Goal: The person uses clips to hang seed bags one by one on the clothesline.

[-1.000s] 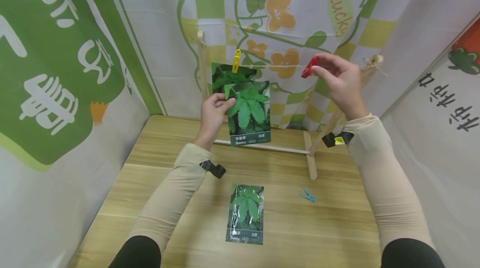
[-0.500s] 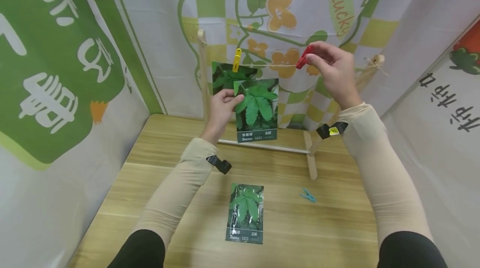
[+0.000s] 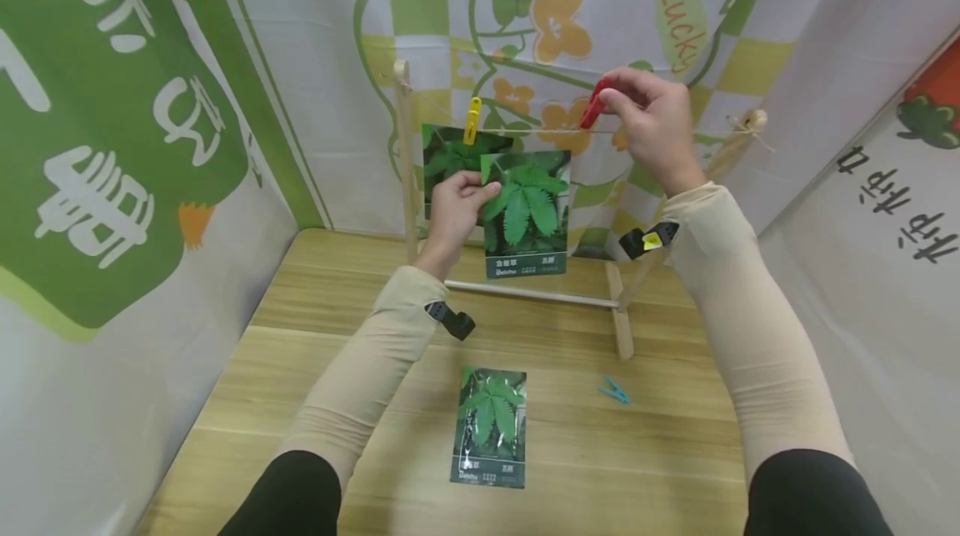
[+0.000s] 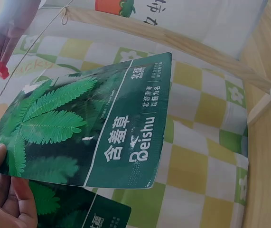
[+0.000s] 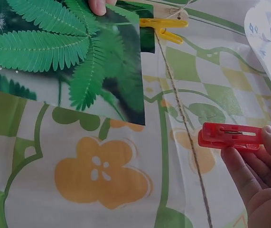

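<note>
My left hand (image 3: 455, 215) pinches the left edge of a green seed packet (image 3: 527, 215) with a fern-like leaf picture, held up just below the string (image 5: 185, 121). Between thumb and fingers of my right hand (image 3: 656, 123) is a red clothespin (image 3: 592, 105), near the string and up to the right of the packet. In the right wrist view the red clothespin (image 5: 230, 135) looks apart from both string and packet. Behind the held packet, a second packet (image 3: 450, 154) hangs from the string by a yellow clothespin (image 3: 472, 121).
A third seed packet (image 3: 489, 428) lies flat on the wooden table (image 3: 600, 469), with a blue clothespin (image 3: 615, 390) to its right. The string runs between two wooden posts (image 3: 405, 152) of a stand; a white rod (image 3: 532, 295) joins them low down. A patterned curtain (image 3: 420, 2) hangs behind.
My left hand has carried the packet right and slightly up, uncovering more of the hanging one. My right hand has moved left and up with the red clothespin, so the two hands are closer.
</note>
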The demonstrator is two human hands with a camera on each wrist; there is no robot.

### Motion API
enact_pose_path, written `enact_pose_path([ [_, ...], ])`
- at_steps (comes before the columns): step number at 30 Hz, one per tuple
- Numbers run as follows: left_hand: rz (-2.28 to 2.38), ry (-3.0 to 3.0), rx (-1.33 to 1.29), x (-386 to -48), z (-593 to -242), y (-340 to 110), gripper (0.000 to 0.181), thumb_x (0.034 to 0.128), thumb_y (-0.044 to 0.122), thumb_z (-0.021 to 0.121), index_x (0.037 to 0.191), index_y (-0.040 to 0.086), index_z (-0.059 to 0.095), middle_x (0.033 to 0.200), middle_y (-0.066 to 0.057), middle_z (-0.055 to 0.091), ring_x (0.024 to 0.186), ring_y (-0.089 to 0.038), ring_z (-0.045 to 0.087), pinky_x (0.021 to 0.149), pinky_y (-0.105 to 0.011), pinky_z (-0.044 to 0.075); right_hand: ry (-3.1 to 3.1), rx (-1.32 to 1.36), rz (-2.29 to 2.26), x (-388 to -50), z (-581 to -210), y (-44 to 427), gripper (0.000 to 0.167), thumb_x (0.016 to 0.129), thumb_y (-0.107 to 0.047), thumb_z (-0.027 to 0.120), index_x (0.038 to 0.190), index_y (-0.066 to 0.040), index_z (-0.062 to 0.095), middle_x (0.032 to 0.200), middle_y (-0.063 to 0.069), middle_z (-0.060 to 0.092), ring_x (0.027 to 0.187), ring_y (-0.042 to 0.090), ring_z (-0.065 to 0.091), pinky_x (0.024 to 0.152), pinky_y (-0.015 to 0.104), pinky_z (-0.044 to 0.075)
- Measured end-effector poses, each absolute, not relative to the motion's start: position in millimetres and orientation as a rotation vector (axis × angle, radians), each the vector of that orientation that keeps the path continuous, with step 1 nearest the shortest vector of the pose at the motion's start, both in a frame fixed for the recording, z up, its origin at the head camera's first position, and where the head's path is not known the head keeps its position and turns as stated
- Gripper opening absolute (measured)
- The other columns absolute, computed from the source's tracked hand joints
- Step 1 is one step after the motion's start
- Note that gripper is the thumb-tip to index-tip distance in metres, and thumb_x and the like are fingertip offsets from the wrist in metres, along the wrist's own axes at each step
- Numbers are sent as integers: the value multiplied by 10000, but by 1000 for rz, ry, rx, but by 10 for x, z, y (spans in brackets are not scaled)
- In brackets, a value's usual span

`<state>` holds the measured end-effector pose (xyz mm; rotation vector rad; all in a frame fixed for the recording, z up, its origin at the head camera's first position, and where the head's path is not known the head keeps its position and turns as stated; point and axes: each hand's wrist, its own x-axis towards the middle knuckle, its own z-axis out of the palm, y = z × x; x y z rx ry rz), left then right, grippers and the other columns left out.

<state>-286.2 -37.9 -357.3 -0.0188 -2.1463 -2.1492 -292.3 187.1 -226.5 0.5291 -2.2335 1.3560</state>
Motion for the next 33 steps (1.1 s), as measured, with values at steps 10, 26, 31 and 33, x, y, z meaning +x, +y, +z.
enact_pose_path([
  [10,-2179,-2159,-41,-2928,-3554,-203,292,898,185,709,1126,13,646,1093,-177,716,787,-88,605,668,-203,483,-2319,514,1295,-2989,-2312,1809,180,935,-104,642,992,45,727,873,51,727,760,-20,647,752,153,552],
  [26,-2176,-2087,-101,-2960,-3497,-20,296,895,168,712,1130,0,647,1066,-191,713,846,-118,634,685,-203,494,-2450,562,1202,-3004,-2391,1768,212,970,-149,591,995,12,726,872,132,739,746,31,676,836,270,578],
  [31,-2137,-2072,-111,-2967,-3500,13,286,889,166,717,1112,-1,656,1061,-191,718,865,-139,647,690,-198,500,-2465,597,1127,-3016,-2429,1769,208,978,-150,577,966,-7,728,877,166,737,751,22,669,851,276,575],
  [33,-2134,-2090,-115,-2970,-3509,21,297,890,171,716,1127,3,655,1072,-186,716,881,-141,648,700,-196,503,-2477,600,1115,-3019,-2440,1774,204,980,-148,575,953,-16,728,871,153,736,757,26,667,844,262,569],
])
